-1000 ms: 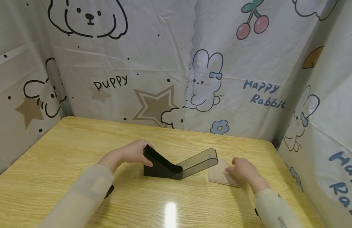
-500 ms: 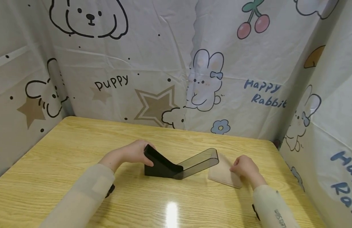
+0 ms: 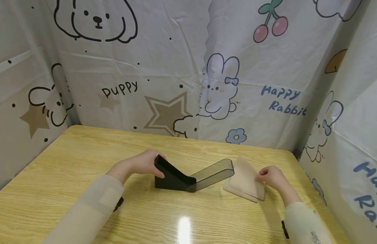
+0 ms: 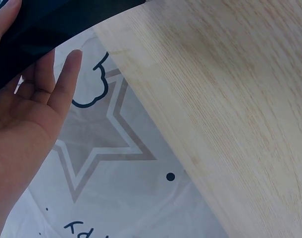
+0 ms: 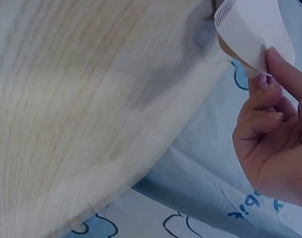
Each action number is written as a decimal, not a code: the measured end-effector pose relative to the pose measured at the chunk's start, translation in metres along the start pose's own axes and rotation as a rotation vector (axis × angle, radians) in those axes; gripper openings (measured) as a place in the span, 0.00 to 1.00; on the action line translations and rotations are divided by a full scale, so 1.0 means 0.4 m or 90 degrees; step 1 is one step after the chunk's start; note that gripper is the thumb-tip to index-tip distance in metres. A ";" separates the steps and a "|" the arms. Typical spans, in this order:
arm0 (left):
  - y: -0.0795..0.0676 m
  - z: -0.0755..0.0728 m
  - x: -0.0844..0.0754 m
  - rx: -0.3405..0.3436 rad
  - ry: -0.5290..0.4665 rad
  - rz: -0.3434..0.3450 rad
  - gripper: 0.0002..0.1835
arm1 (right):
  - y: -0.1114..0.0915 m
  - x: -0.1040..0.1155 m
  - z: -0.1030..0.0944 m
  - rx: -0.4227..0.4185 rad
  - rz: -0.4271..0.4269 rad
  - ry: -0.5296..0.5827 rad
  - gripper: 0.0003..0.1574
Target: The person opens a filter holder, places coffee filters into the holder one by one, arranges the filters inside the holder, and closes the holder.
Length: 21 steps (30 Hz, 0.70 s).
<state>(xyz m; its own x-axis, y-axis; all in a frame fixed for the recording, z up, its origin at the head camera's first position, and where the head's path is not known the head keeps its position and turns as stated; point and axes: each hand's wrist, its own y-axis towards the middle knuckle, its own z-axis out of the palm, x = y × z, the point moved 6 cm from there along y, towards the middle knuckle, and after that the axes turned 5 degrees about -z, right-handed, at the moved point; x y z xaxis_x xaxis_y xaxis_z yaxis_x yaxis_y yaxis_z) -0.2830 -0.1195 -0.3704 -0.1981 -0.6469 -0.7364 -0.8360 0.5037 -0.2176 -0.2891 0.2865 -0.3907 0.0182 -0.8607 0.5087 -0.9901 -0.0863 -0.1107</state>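
In the head view my left hand [image 3: 143,163] grips the tall back end of a black coffee filter holder [image 3: 173,180] on the table. Its smoky clear lid [image 3: 211,174] is swung up, slanting right. The left wrist view shows the holder's dark underside [image 4: 57,29] between thumb and fingers. Farther right, my right hand [image 3: 272,177] pinches the edge of a tan paper coffee filter [image 3: 247,178]. This filter lies askew over a thin stack of coffee filters [image 3: 237,192]. Close up in the right wrist view, thumb and fingertips hold the filter [image 5: 255,29], its crimped seam visible.
A wood-grain table [image 3: 139,217] carries everything. Behind it and along both sides hangs a white cloth [image 3: 164,61] printed with cartoon animals, stars and lettering. The table's right edge runs close to the right forearm.
My right hand has pinched the top coffee filter and drawn it to the right and up, off line with the stack. The left hand and the holder stay put.
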 end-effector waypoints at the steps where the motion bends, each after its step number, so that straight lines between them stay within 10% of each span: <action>1: 0.000 0.000 -0.001 -0.001 0.000 0.001 0.14 | -0.004 0.000 -0.007 -0.001 0.001 0.008 0.09; 21: 0.020 0.016 -0.018 0.002 -0.014 -0.019 0.15 | -0.067 0.145 -0.224 -0.121 -0.079 0.077 0.22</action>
<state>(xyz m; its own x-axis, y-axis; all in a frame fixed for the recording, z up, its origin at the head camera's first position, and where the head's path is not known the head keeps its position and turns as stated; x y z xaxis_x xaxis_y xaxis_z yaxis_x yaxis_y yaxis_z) -0.2849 -0.1073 -0.3710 -0.1612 -0.6490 -0.7435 -0.8401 0.4855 -0.2417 -0.2739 0.2837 -0.2818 0.1352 -0.7825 0.6078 -0.9900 -0.0816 0.1152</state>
